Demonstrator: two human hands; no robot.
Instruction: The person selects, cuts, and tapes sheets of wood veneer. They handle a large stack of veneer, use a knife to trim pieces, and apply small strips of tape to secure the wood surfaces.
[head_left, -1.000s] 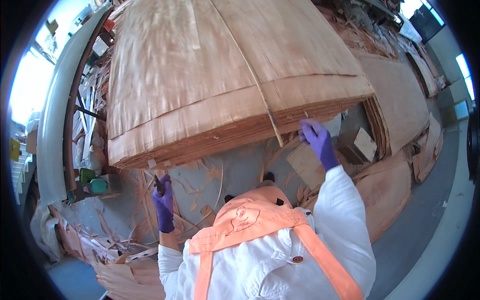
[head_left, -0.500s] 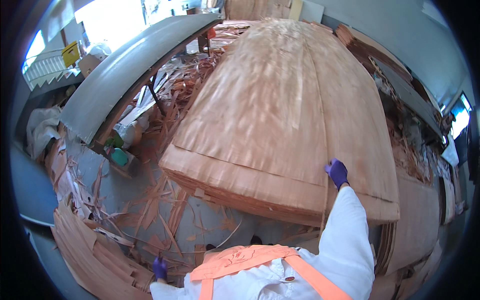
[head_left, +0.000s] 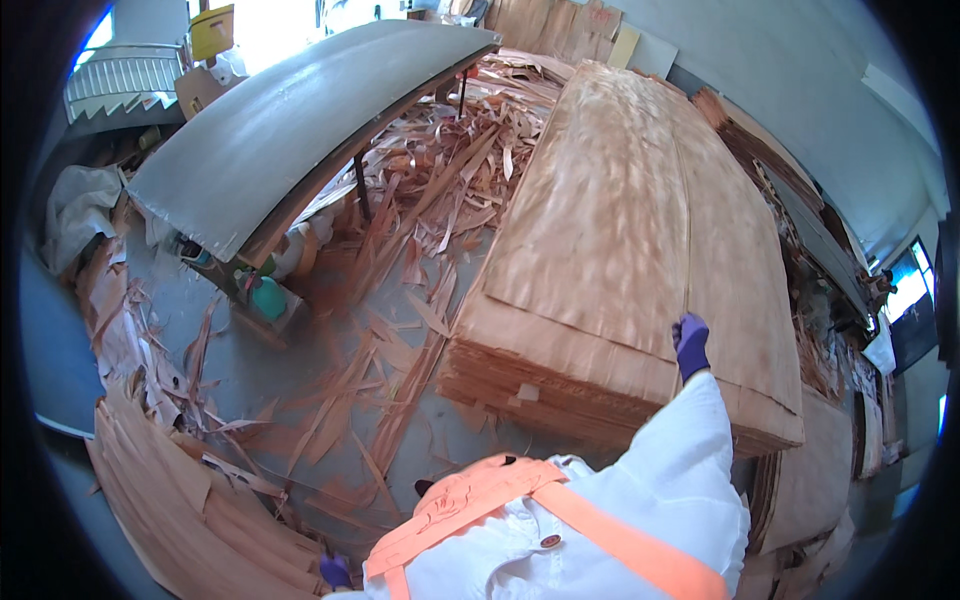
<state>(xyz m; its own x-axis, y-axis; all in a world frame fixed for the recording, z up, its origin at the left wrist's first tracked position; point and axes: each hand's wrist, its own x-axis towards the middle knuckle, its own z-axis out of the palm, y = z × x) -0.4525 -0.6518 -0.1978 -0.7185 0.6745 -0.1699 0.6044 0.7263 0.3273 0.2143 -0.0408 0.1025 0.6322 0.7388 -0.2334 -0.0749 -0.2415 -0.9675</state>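
Scraps litter the floor between the grey table and veneer stack. Right hand: fingers closed at the strip, hold unclear. Left hand: grip indeterminable.

Sheet stack: matt wd, rgh-edged

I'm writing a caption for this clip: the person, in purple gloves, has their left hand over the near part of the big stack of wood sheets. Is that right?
Not quite: the head view shows the right hand there, not the left hand. The person, in purple gloves, has it over the near part of the big stack of wood sheets.
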